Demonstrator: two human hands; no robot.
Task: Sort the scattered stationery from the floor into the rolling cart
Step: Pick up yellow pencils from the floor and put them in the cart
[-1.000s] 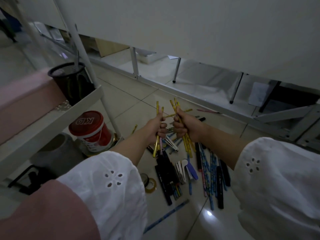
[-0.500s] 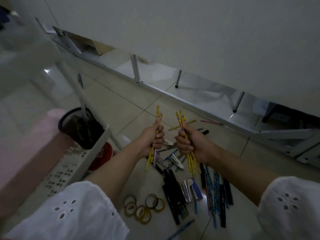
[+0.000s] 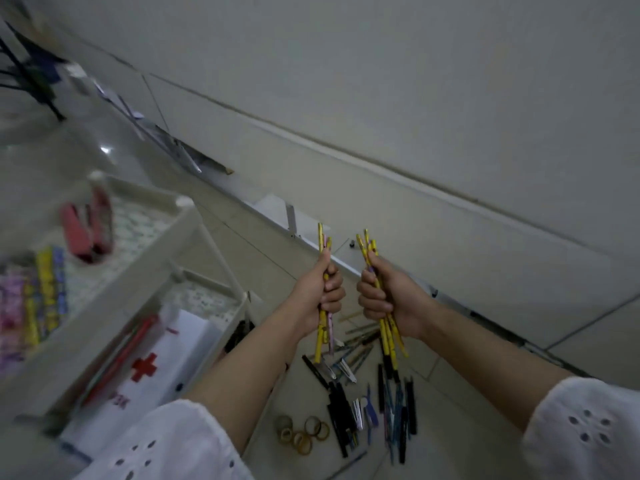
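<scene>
Two bare hands show at centre frame, each closed round a bundle of yellow pencils. The left hand (image 3: 323,289) holds about three yellow pencils (image 3: 322,327); the right hand (image 3: 388,299) holds about four yellow pencils (image 3: 389,336). At bottom centre lie five or six rings of yellowish tape (image 3: 303,433). Right of them lie dark pens and blue pens (image 3: 394,410), too many and too overlapped to count. At left stands one white rolling cart (image 3: 156,258), with two tiers showing.
</scene>
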